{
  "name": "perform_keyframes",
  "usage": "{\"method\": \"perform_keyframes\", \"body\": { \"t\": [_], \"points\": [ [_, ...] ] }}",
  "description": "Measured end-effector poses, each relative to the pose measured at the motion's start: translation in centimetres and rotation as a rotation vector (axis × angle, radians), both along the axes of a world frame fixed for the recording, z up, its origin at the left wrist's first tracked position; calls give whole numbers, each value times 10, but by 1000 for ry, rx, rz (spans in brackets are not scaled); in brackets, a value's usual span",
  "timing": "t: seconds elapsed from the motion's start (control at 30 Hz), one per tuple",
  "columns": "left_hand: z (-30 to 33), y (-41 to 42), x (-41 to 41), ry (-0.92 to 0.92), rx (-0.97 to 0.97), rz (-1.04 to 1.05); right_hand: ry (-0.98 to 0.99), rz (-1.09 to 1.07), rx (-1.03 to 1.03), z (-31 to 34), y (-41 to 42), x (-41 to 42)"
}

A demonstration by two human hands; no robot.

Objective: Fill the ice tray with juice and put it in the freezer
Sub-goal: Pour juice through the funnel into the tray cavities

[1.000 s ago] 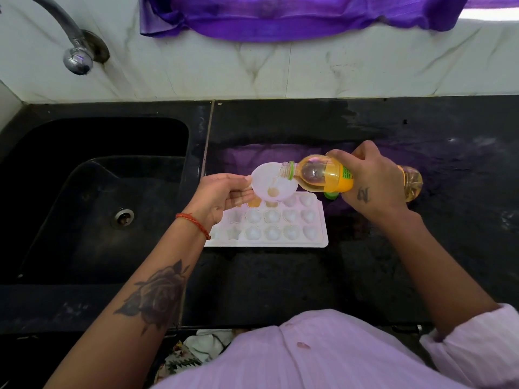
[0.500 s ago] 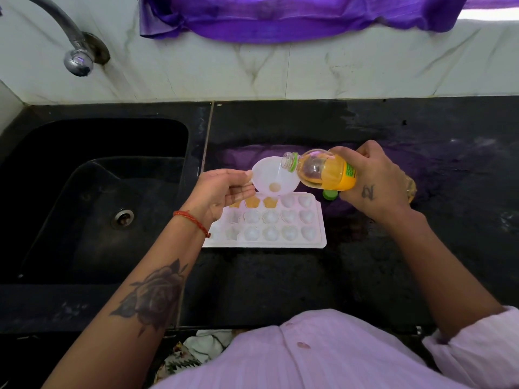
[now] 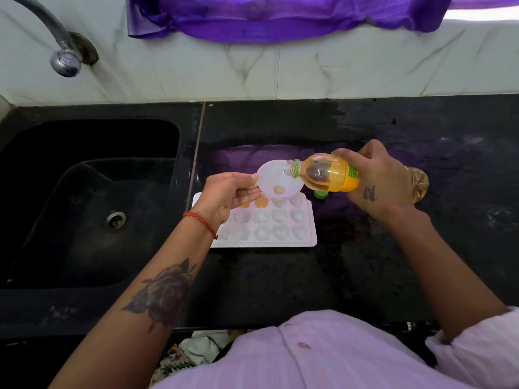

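Observation:
A white ice tray (image 3: 280, 240) with shaped cells lies on the black counter (image 3: 280, 276) right of the sink. Two back-row cells hold orange juice (image 3: 261, 203). My left hand (image 3: 230, 192) holds a white funnel (image 3: 269, 178) by its rim above the tray's back row. My right hand (image 3: 376, 178) grips an open juice bottle (image 3: 328, 172) with a yellow label, tipped on its side, its mouth over the funnel's rim. A little juice sits at the funnel's hole.
The bottle's green cap (image 3: 321, 194) lies on the counter behind the tray. A black sink (image 3: 84, 197) with a drain fills the left; a metal tap (image 3: 63, 60) hangs above it. Purple cloth (image 3: 280, 18) drapes over the white marble wall.
Funnel and bottle have shifted a little to the right along the tray's back row. The bottle's mouth has risen slightly above the funnel's rim.

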State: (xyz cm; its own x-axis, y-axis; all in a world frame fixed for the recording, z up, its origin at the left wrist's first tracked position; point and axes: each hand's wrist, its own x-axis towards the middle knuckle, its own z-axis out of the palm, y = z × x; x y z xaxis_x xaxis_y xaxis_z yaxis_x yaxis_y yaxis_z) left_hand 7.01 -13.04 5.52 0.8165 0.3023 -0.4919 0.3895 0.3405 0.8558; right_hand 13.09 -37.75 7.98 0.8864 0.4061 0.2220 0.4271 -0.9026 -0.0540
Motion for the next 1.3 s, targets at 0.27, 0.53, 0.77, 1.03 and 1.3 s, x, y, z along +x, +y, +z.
{"method": "perform_keyframes", "body": {
  "t": [0.27, 0.53, 0.77, 1.03, 1.3],
  "points": [
    [-4, -1, 0, 10, 11, -4, -22, 7, -22, -2, -3, 2],
    [-4, 1, -1, 17, 23, 7, 1, 11, -6, -4, -3, 3],
    [1, -2, 0, -7, 10, 13, 55, 13, 67, 0, -5, 2],
    [2, -13, 7, -29, 8, -10, 69, -6, 136, 3, -16, 0],
    [-3, -31, 13, 1, 16, -21, 8, -20, 43, 1, -30, 1]
  ]
}}
